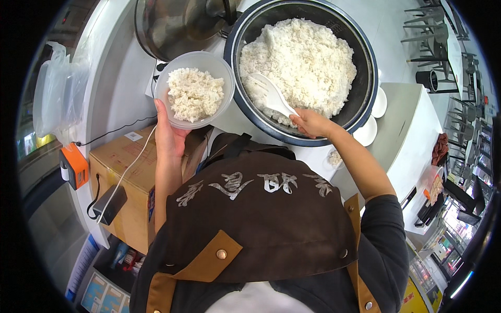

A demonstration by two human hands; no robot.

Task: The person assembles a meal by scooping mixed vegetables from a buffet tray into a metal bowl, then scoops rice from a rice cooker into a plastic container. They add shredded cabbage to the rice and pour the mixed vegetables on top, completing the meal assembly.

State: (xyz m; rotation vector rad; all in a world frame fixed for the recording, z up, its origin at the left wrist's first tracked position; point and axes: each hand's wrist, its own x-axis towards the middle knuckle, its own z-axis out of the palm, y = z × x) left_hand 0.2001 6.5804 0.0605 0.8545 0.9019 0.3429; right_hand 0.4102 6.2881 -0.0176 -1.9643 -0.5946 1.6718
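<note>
My left hand (pixel 169 136) is closed around the lower side of a clear plastic bowl (pixel 228 86), which is partly filled with white rice (pixel 194 95). Just to its right stands a large round rice cooker pot (pixel 369 78) with a dark inside, heaped with cooked rice (pixel 308 57). A white rice paddle (pixel 279 101) is gripped at its handle by my right hand (pixel 313 124). The paddle's blade rests against the rice at the pot's near left. My left fingers under the bowl are mostly hidden.
Left of the pot is a dark, see-through round vessel (pixel 172 31). A cardboard box (pixel 130 167) sits below the bowl, with a white cable (pixel 133 161) across it. White plates (pixel 367 131) stand right of the pot, and plastic bags (pixel 60 94) hang far left.
</note>
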